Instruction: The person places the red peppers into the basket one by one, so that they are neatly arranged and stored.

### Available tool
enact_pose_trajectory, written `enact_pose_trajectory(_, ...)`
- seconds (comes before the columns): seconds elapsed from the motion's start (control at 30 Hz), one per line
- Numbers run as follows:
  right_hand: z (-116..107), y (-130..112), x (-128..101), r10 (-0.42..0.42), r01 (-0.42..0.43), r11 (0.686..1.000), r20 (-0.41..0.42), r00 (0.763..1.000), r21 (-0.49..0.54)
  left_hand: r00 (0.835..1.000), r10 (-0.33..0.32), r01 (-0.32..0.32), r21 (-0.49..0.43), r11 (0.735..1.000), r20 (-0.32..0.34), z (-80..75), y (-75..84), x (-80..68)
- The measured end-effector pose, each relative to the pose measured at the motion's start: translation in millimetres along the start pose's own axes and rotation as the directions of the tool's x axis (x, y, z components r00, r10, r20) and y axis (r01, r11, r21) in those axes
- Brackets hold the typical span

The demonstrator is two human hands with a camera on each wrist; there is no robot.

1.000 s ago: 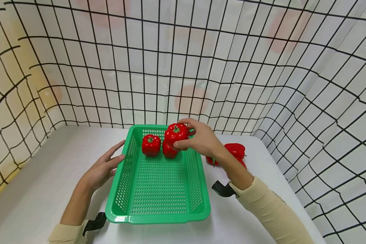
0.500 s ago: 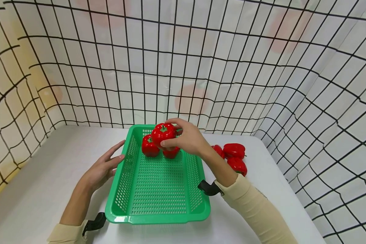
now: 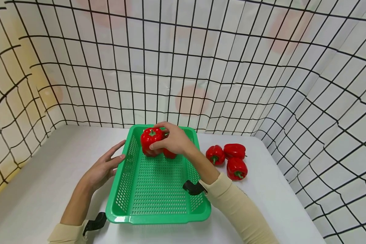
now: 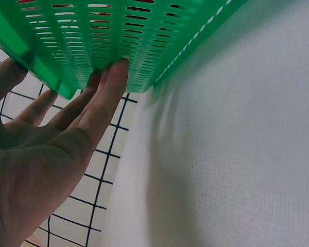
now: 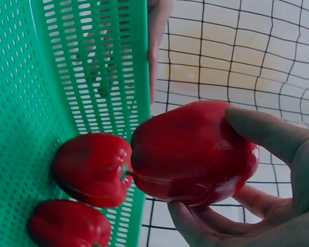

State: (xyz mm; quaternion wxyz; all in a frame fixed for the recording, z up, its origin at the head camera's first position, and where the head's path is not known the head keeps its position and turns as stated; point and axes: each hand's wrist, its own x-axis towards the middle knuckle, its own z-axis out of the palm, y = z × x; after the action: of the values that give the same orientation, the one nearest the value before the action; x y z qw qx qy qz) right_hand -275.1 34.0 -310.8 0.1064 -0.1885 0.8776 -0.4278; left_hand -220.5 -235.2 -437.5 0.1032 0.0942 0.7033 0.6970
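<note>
My right hand (image 3: 170,140) grips a red bell pepper (image 3: 151,137) above the far left of the green perforated basket (image 3: 158,217). The right wrist view shows this held pepper (image 5: 193,154) between thumb and fingers, above two more red peppers (image 5: 92,170) (image 5: 69,224) lying in the basket (image 5: 20,103). One of them (image 3: 169,154) peeks out under my hand in the head view. My left hand (image 3: 105,166) lies flat with straight fingers against the basket's left wall; its fingertips (image 4: 116,72) touch the green side (image 4: 92,31).
Three red peppers (image 3: 215,155) (image 3: 235,150) (image 3: 237,168) lie on the white table (image 3: 39,189) right of the basket. A grid-patterned curtain (image 3: 183,67) walls in the table at the back and both sides. A black strap sits on each wrist.
My right hand has carried the pepper leftward and slightly down, from above the basket's far right corner to over its far left. The left hand and basket have stayed put.
</note>
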Motion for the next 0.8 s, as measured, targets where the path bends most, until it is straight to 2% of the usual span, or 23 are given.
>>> enact_pose_trajectory(0.4,22.8,2.2,5.1,0.018,-0.02,0.995,0.021,1.0,0.099,1.0,-0.017,0.018,0.019,1.0,-0.014,0.3,1.0,-0.5)
enact_pose_trajectory(0.8,28.8,17.9,8.6,0.045,-0.054,0.985,0.055,0.997,0.162,1.0,-0.021,0.021,0.009,1.0,-0.01,0.7,0.3,1.6)
